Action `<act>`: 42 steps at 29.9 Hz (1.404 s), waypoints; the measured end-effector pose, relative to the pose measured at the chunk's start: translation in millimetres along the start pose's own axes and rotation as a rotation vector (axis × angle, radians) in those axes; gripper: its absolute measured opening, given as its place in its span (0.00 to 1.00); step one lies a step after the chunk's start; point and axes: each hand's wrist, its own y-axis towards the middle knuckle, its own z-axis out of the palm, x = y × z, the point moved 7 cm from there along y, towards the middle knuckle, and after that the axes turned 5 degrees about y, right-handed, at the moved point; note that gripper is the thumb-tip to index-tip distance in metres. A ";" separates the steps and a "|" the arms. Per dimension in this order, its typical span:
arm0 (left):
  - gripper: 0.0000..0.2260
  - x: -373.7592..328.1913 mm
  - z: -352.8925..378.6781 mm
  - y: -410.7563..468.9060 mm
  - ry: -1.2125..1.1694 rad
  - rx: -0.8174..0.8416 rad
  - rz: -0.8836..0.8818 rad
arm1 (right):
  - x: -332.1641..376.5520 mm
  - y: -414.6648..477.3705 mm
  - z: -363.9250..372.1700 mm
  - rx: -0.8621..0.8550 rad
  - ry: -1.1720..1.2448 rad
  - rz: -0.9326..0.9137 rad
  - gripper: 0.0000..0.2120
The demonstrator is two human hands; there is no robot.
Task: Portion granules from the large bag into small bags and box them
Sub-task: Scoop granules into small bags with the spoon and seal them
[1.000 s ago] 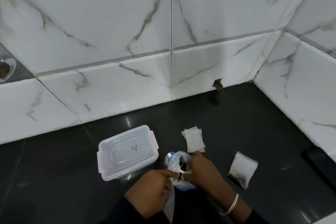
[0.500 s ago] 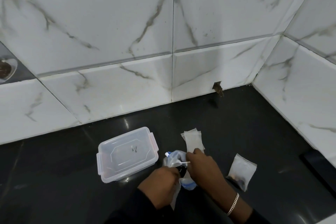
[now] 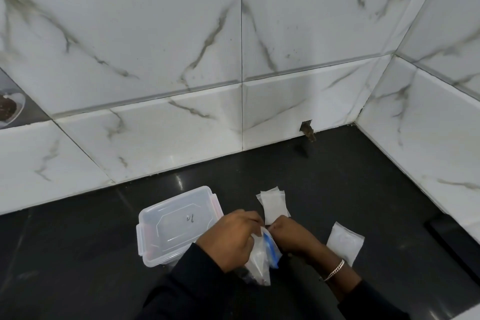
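So, fingers (image 3: 248, 217) first: the left hand (image 3: 228, 239) has them curled in, pinching the top edge of the crinkly clear plastic large bag with a blue strip (image 3: 262, 254). The right hand (image 3: 293, 236) is curled on the other side of that same bag mouth, fingertips mostly tucked out of sight. The bag hangs between both hands, just above the counter. It looks cloudy white inside with some darker stuff low down, but I honestly can't tell what it is.

Just left of the hands, partly under the left wrist, sits a clear rectangular plastic box with pinkish side clips (image 3: 176, 223). Its lid is on, with a small scribble on top, and the contents are not readable through the walls.

Just beyond the right hand lies a little stack of flat, empty, translucent white small bags (image 3: 274, 202). One puffier small square bag (image 3: 344, 244) lies to the right beside the wrist with the silver chain bracelet (image 3: 335, 270).

Everything's on a glossy black stone counter (image 3: 337, 176), backed by white marble-look tiles with grey veins (image 3: 155, 47).
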 end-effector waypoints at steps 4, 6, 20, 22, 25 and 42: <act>0.14 1.1 2.7 -9.1 -0.058 0.024 -0.054 | -19.0 -3.5 -14.7 -0.085 0.328 0.101 0.05; 0.14 10.5 15.0 -17.5 -0.042 0.061 -0.119 | -22.2 -2.3 -24.1 -0.170 0.431 0.074 0.10; 0.10 8.9 34.7 -46.8 -0.182 -0.143 -0.258 | 8.6 -6.4 -21.3 -0.292 0.020 -0.220 0.08; 0.10 7.7 31.0 -45.9 -0.208 -0.171 -0.246 | 20.5 -4.8 -11.7 -0.221 -0.151 -0.243 0.07; 0.11 4.1 17.3 -38.5 -0.225 -0.188 -0.184 | 37.7 -2.4 -2.6 -0.170 -0.377 -0.285 0.09; 0.13 4.0 -38.0 -2.2 -0.159 -0.173 -0.096 | -23.4 12.4 -11.6 0.002 0.771 0.292 0.01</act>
